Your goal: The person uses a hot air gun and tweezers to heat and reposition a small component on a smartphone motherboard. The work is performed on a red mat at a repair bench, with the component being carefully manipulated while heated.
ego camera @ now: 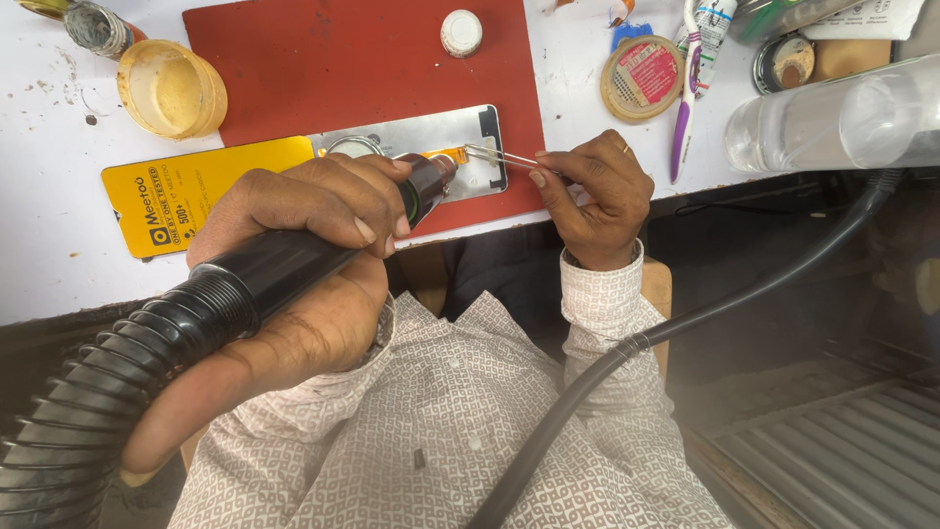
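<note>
My left hand (308,211) grips a black hot-air wand (294,260) with a ribbed hose; its nozzle tip (443,174) points at a silvery phone display panel (431,137) lying on a red mat (343,59). My right hand (597,191) pinches metal tweezers (499,155) whose tips touch a small orange flex strip near the nozzle, on the panel's edge. A yellow packet (191,186) lies under the panel's left end.
An amber plastic lid (171,88) and a small jar (96,27) sit at top left. A white cap (461,31), a round tin (642,76), a toothbrush (690,88) and a clear bottle (832,118) lie to the right. A black cable (685,323) crosses my lap.
</note>
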